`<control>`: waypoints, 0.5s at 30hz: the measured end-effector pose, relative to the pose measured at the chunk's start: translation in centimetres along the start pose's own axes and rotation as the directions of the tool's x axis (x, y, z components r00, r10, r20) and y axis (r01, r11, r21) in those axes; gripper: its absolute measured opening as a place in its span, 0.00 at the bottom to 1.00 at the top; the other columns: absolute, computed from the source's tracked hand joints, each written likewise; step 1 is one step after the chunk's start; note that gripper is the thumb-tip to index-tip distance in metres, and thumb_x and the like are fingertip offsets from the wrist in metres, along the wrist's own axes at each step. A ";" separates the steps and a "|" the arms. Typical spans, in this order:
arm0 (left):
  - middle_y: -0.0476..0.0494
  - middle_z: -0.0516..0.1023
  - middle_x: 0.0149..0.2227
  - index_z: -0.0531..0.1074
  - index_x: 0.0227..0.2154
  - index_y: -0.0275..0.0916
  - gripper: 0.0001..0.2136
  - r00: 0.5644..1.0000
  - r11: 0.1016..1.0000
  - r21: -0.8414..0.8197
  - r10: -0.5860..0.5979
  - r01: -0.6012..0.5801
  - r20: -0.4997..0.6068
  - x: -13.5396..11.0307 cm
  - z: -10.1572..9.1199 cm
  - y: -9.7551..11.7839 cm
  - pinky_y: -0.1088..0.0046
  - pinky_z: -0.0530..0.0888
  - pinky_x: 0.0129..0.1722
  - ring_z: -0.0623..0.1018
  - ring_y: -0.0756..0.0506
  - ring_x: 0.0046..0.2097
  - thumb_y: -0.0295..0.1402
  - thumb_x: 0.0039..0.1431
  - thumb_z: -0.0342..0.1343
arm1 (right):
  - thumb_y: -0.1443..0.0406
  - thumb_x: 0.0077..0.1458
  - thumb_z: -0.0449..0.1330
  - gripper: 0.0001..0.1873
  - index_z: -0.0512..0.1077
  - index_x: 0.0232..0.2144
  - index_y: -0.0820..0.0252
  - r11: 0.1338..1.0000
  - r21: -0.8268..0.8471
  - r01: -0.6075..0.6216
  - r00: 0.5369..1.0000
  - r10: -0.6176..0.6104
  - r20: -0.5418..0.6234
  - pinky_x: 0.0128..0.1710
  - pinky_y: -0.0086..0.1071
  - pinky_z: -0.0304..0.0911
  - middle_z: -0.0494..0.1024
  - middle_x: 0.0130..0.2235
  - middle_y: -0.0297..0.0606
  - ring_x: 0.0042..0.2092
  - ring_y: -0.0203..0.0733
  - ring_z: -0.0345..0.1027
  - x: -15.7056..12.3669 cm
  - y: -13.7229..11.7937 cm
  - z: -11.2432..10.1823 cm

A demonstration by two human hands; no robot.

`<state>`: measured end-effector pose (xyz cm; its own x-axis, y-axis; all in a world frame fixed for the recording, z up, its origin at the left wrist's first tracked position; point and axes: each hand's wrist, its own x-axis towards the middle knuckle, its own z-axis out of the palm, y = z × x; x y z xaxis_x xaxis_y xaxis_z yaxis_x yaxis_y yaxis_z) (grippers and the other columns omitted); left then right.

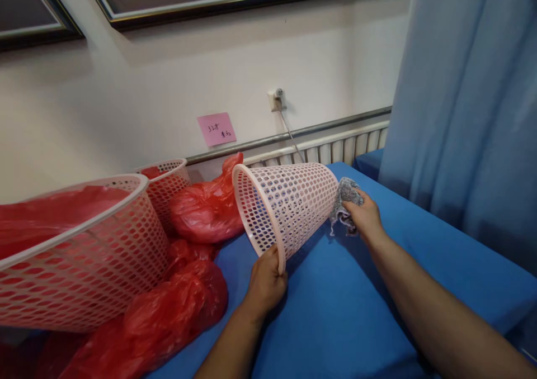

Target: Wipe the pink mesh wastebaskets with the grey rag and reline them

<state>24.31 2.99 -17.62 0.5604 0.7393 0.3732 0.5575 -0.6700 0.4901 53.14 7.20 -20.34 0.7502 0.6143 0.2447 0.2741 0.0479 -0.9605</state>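
A pale pink perforated plastic basket (293, 192) lies tilted on its side above the blue-covered bed (335, 301), its open mouth facing left. My left hand (267, 281) is closed round the lower rim of that basket. In my right hand (366, 214) is a bunched grey cloth (346, 203) with frayed edges, pressed against the basket's base at the right. The fingertips of the right hand are partly sunk in the cloth.
At left stand a large pink basket (145, 217) lined with red plastic and a smaller basket (178, 169) behind it. Red plastic bags (205, 205) lie beside them. A radiator (335, 147), a plugged socket (277, 100) and a pink note (217, 129) line the wall; a blue curtain (461, 99) hangs right.
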 end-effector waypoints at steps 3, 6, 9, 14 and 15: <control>0.42 0.80 0.50 0.77 0.51 0.41 0.32 1.000 0.999 0.044 -0.031 0.031 0.005 0.0 0.2 0.0 0.62 0.77 0.55 0.79 0.40 0.54 0.13 0.44 0.46 | 0.61 0.48 0.62 0.27 0.76 0.53 0.56 0.960 0.003 0.281 0.959 -0.281 0.030 0.59 0.52 0.67 0.74 0.53 0.46 0.55 0.54 0.72 -2.4 -1.2 -0.1; 0.39 0.80 0.49 0.78 0.50 0.39 0.29 0.996 0.991 0.109 -0.084 0.082 0.021 -0.1 0.5 -0.2 0.59 0.77 0.54 0.79 0.38 0.52 0.14 0.45 0.48 | 0.67 0.52 0.61 0.29 0.72 0.57 0.52 0.745 0.107 0.658 0.724 -0.665 0.184 0.62 0.48 0.65 0.64 0.63 0.45 0.63 0.53 0.64 -7.2 -3.4 -0.6; 0.38 0.79 0.49 0.77 0.49 0.40 0.26 0.996 0.990 0.118 -0.086 0.083 0.021 -0.2 0.7 -0.2 0.58 0.76 0.54 0.79 0.38 0.52 0.15 0.49 0.49 | 0.70 0.52 0.60 0.32 0.69 0.60 0.51 0.527 0.254 0.811 0.464 -0.844 0.267 0.59 0.47 0.69 0.59 0.65 0.46 0.63 0.53 0.64 -10.4 -5.2 -1.3; 0.37 0.77 0.52 0.73 0.54 0.39 0.19 0.982 0.997 -0.082 -0.027 0.012 -0.189 -0.3 0.4 0.6 0.61 0.78 0.51 0.79 0.38 0.51 0.30 0.58 0.59 | 0.70 0.50 0.61 0.33 0.68 0.60 0.55 0.378 0.362 0.852 0.290 -0.917 0.274 0.54 0.45 0.72 0.60 0.63 0.48 0.59 0.52 0.67 -11.5 -6.2 -2.0; 0.37 0.77 0.51 0.73 0.54 0.39 0.19 0.971 0.991 -0.130 0.004 -0.036 -0.238 -0.3 0.2 0.8 0.60 0.78 0.51 0.79 0.38 0.51 0.33 0.59 0.60 | 0.70 0.49 0.60 0.33 0.69 0.60 0.56 0.354 0.383 0.853 0.261 -0.925 0.275 0.54 0.45 0.72 0.61 0.63 0.48 0.58 0.52 0.67 -11.6 -6.2 -2.0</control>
<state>24.68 2.22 -17.56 0.4005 0.7315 0.5519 0.4530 -0.6816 0.5747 43.93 -1.81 -16.97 -0.2234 0.3325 0.9163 0.5062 0.8429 -0.1825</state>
